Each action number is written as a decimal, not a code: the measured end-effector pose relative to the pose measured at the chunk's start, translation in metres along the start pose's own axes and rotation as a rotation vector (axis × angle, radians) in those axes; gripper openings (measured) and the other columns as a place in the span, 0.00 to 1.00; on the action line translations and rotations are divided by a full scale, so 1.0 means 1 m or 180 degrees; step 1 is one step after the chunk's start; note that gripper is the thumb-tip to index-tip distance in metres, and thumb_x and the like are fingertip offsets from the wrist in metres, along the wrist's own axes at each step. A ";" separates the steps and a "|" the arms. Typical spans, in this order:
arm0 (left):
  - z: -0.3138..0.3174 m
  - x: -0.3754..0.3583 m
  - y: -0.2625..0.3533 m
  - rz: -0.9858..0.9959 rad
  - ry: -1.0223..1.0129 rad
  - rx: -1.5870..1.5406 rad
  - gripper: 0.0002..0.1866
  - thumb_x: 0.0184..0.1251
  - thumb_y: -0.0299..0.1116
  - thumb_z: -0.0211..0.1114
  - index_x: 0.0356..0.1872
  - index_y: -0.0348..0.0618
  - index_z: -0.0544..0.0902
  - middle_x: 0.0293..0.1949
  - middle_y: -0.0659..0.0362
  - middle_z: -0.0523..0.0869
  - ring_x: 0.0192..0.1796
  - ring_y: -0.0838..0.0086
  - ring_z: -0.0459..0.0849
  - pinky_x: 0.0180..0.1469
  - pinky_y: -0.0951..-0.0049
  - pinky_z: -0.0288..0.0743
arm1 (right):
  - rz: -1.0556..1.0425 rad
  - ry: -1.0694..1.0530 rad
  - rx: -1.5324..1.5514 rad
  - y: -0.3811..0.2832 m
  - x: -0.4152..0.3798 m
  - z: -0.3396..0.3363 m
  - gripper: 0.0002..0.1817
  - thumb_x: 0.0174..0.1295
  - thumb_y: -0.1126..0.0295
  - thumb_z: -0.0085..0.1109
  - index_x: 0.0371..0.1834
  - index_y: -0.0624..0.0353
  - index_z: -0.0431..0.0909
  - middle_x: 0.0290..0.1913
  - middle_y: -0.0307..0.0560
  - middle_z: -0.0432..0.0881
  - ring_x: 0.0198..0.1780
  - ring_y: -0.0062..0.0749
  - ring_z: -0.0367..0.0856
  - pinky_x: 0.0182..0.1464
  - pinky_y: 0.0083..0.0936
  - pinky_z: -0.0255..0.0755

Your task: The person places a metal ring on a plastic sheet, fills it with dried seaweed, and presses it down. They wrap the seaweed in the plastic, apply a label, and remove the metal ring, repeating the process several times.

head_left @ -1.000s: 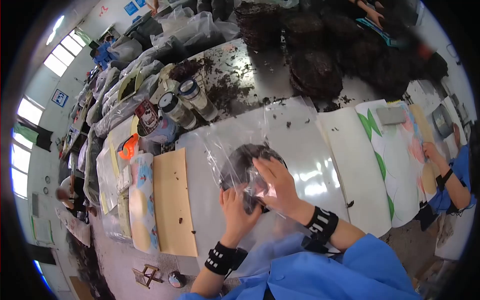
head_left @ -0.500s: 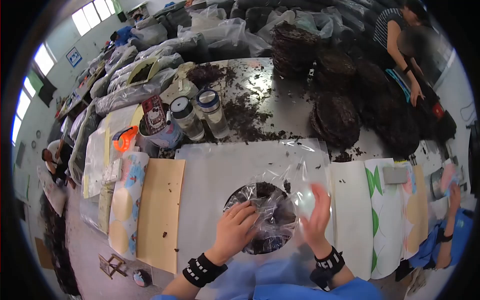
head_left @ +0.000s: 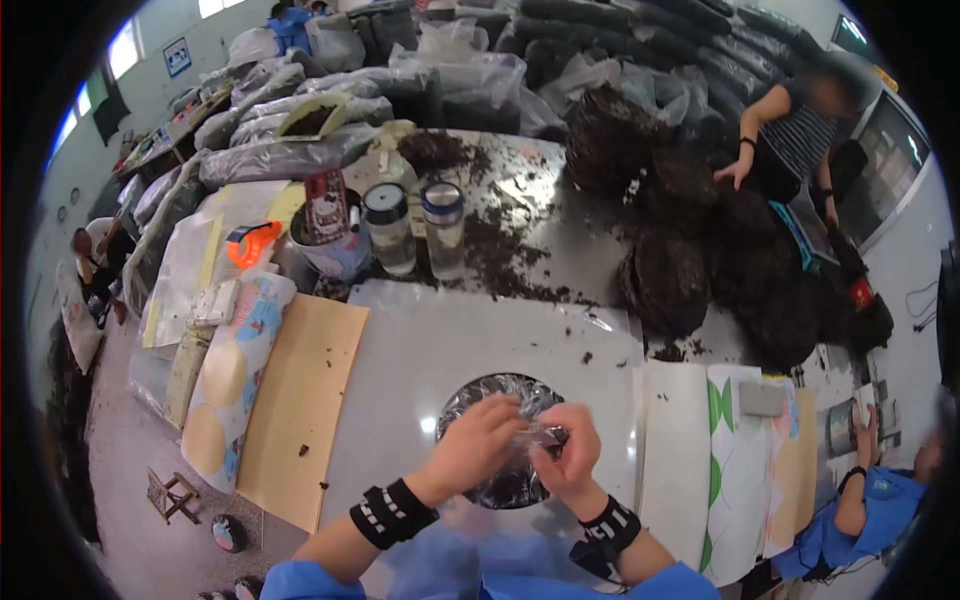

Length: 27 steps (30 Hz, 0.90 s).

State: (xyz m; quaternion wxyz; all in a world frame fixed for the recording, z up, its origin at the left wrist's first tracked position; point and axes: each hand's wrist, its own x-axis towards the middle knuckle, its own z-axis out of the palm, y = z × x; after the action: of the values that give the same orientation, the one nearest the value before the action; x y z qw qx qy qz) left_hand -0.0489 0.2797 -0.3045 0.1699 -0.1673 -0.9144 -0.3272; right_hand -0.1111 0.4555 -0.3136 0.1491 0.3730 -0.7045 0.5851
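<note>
On the pale work surface, a dark round cake of crumbly material (head_left: pixel 510 488) lies within a black-rimmed circle, covered by clear plastic film (head_left: pixel 497 384). My left hand (head_left: pixel 474 446) reaches over it from the left, its fingers bent together at the gathered film; the fingertips are slightly blurred. At the right side of the cake, my right hand (head_left: pixel 571 448) pinches a bunched strip of the same film between thumb and fingers. The two hands almost meet above the cake. Much of the cake's middle is hidden beneath them.
Two lidded bottles (head_left: pixel 442 235) and a tub holding a phone (head_left: pixel 326 205) stand behind left, near an orange tape dispenser (head_left: pixel 252 243). Dark cakes are stacked (head_left: pixel 668 280) behind right. Paper sheets (head_left: pixel 297 410) lie on both sides. Co-workers (head_left: pixel 800 135) are nearby.
The loose film that stood up on the right is now drawn in over the cake. My right hand has moved left and closed on it. The camera view has shifted.
</note>
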 end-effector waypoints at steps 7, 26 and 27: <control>0.014 0.003 0.005 -0.0088 0.0296 0.0425 0.12 0.61 0.33 0.65 0.44 0.40 0.82 0.43 0.52 0.82 0.49 0.54 0.80 0.52 0.57 0.76 | 0.0919 0.0087 -0.0996 -0.048 -0.009 0.059 0.21 0.71 0.63 0.51 0.62 0.63 0.74 0.59 0.58 0.79 0.60 0.53 0.76 0.66 0.43 0.67; 0.021 0.002 0.034 -0.0771 -0.0723 0.0598 0.49 0.64 0.53 0.66 0.73 0.22 0.59 0.78 0.32 0.51 0.83 0.44 0.45 0.81 0.48 0.39 | 0.2226 -0.1800 -0.0114 -0.021 0.036 -0.034 0.05 0.52 0.74 0.69 0.29 0.64 0.84 0.27 0.54 0.85 0.30 0.46 0.85 0.36 0.32 0.78; 0.020 0.003 0.035 -0.0811 -0.0783 0.0663 0.47 0.65 0.51 0.66 0.73 0.22 0.60 0.78 0.32 0.51 0.83 0.44 0.45 0.81 0.48 0.39 | 0.2088 -0.1386 -0.0172 -0.027 0.042 -0.039 0.04 0.52 0.75 0.68 0.28 0.64 0.84 0.28 0.54 0.85 0.30 0.44 0.85 0.36 0.32 0.77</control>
State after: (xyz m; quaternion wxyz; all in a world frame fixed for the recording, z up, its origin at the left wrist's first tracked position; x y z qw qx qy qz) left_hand -0.0408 0.3191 -0.2986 0.0306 -0.0704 -0.9709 -0.2268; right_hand -0.1294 0.4763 -0.2563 -0.1888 0.2395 -0.8166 0.4901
